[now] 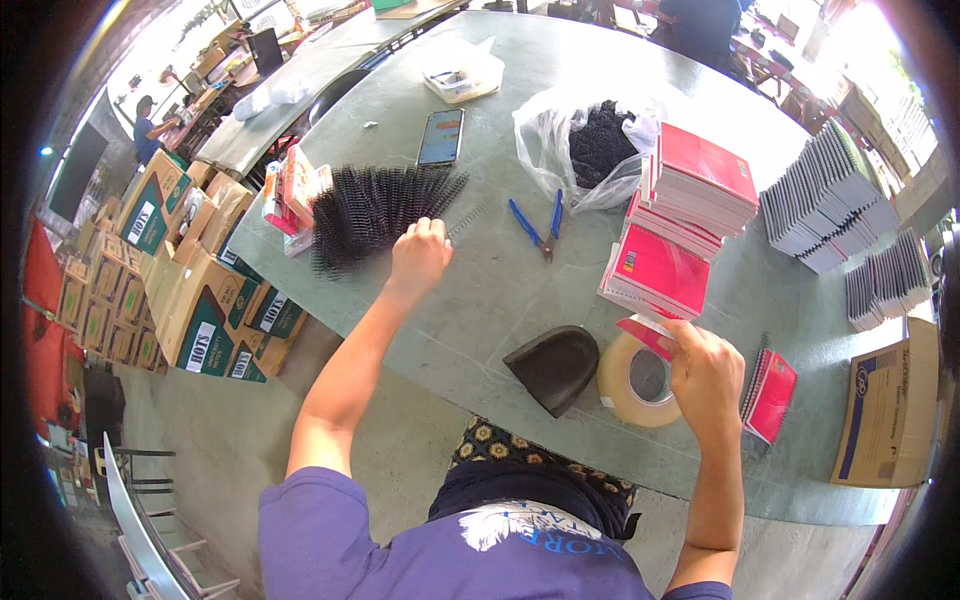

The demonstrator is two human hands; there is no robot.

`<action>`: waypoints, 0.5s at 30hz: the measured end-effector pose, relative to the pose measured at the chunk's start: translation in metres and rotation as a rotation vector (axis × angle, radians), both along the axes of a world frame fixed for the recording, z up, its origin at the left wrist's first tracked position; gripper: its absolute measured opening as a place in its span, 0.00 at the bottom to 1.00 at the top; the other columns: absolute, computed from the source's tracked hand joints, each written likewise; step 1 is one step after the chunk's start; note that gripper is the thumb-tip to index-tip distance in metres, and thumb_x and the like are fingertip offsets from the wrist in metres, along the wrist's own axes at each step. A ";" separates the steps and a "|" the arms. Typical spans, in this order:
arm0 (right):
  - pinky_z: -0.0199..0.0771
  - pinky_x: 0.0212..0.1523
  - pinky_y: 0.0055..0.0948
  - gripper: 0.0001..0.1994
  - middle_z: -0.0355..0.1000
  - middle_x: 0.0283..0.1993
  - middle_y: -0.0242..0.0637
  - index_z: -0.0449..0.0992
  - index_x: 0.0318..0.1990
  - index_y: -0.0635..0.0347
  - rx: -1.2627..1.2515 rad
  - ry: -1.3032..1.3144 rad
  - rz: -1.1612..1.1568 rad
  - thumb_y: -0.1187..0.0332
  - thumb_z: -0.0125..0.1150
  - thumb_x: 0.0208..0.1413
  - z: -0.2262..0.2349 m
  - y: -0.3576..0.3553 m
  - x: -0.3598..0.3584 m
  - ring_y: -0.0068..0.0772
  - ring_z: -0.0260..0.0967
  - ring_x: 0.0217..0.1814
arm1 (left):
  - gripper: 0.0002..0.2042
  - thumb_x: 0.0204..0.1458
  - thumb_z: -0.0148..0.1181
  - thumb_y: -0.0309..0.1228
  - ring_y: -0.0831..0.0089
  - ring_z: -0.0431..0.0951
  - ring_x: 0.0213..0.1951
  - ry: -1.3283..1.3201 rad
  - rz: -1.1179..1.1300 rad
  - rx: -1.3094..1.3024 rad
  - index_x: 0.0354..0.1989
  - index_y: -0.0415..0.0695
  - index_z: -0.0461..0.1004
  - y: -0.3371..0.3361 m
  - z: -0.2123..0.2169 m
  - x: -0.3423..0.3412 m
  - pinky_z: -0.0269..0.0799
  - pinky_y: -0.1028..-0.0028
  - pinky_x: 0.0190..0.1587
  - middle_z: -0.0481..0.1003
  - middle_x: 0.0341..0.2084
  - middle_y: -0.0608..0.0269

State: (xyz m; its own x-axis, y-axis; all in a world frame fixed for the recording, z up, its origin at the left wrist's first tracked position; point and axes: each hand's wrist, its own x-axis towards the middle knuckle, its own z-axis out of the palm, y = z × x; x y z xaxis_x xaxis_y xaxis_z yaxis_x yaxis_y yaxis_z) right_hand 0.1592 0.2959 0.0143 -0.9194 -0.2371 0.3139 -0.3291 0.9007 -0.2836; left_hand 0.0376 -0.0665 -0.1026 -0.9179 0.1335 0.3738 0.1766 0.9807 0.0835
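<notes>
My left hand (420, 255) is closed in a pinch on one end of a thin spiral binding coil (469, 219), which sticks out to the right. Right beside that hand lies a dense pile of black spiral coils (375, 210). My right hand (706, 370) grips a small red-covered notebook (648, 334) by its edge, above a big roll of clear tape (622, 405). Stacks of red notebooks (660, 272) stand just beyond it. To its right lies a red notebook with a dark spiral along one side (771, 396).
Blue-handled pliers (545, 235), a dark rounded block (556, 365), a phone (441, 137) and a clear bag of black coils (600, 145) rest on the green table (480, 300). Bound notebooks (828, 200) and a cardboard box (880, 410) stand at right. Cartons (215, 315) fill the floor at left.
</notes>
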 end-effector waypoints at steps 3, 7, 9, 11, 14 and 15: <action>0.68 0.34 0.36 0.09 0.75 0.30 0.37 0.75 0.38 0.53 0.034 0.029 -0.075 0.70 0.59 0.47 -0.029 0.005 -0.007 0.40 0.72 0.32 | 0.11 0.48 0.57 0.33 0.58 0.77 0.32 -0.004 0.012 0.071 0.36 0.41 0.68 0.012 -0.005 0.015 0.74 0.63 0.33 0.72 0.32 0.54; 0.70 0.34 0.36 0.07 0.75 0.30 0.34 0.76 0.36 0.53 -0.142 0.127 0.020 0.70 0.59 0.48 -0.023 0.005 -0.010 0.38 0.73 0.33 | 0.08 0.45 0.62 0.26 0.66 0.75 0.28 0.073 -0.065 0.490 0.32 0.39 0.72 0.027 0.040 0.028 0.72 0.69 0.33 0.72 0.26 0.56; 0.70 0.34 0.35 0.07 0.76 0.32 0.32 0.75 0.36 0.53 -0.206 0.072 0.070 0.70 0.58 0.48 -0.024 0.006 -0.009 0.37 0.74 0.34 | 0.10 0.45 0.66 0.25 0.77 0.73 0.26 0.093 -0.153 0.898 0.36 0.40 0.74 0.037 0.058 0.027 0.71 0.76 0.30 0.73 0.25 0.64; 0.71 0.34 0.35 0.07 0.76 0.32 0.33 0.76 0.36 0.54 -0.144 0.075 0.052 0.69 0.58 0.49 -0.022 0.006 -0.011 0.38 0.74 0.34 | 0.13 0.49 0.63 0.26 0.77 0.74 0.26 0.010 -0.300 1.309 0.43 0.40 0.73 0.053 0.078 0.022 0.71 0.78 0.31 0.74 0.26 0.65; 0.71 0.33 0.36 0.07 0.76 0.32 0.35 0.76 0.36 0.54 -0.156 0.021 -0.019 0.69 0.57 0.49 -0.023 0.004 -0.009 0.40 0.74 0.33 | 0.17 0.53 0.58 0.27 0.76 0.75 0.28 -0.260 -0.569 1.615 0.52 0.40 0.69 0.091 0.112 0.027 0.71 0.80 0.32 0.75 0.28 0.63; 0.72 0.33 0.36 0.07 0.76 0.32 0.36 0.76 0.36 0.54 -0.183 -0.007 -0.038 0.69 0.56 0.49 -0.024 0.002 -0.010 0.41 0.74 0.32 | 0.19 0.54 0.57 0.27 0.76 0.75 0.28 -0.450 -0.645 1.556 0.55 0.41 0.67 0.097 0.114 0.034 0.71 0.80 0.33 0.76 0.29 0.61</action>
State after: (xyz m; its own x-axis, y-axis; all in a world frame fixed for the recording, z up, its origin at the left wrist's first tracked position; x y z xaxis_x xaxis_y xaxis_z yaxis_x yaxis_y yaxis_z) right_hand 0.1494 0.2979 -0.0099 -0.9291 -0.1416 0.3418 -0.2929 0.8458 -0.4458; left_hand 0.0720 0.0303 0.0110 -0.9260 0.2830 0.2500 0.1739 -0.2680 0.9476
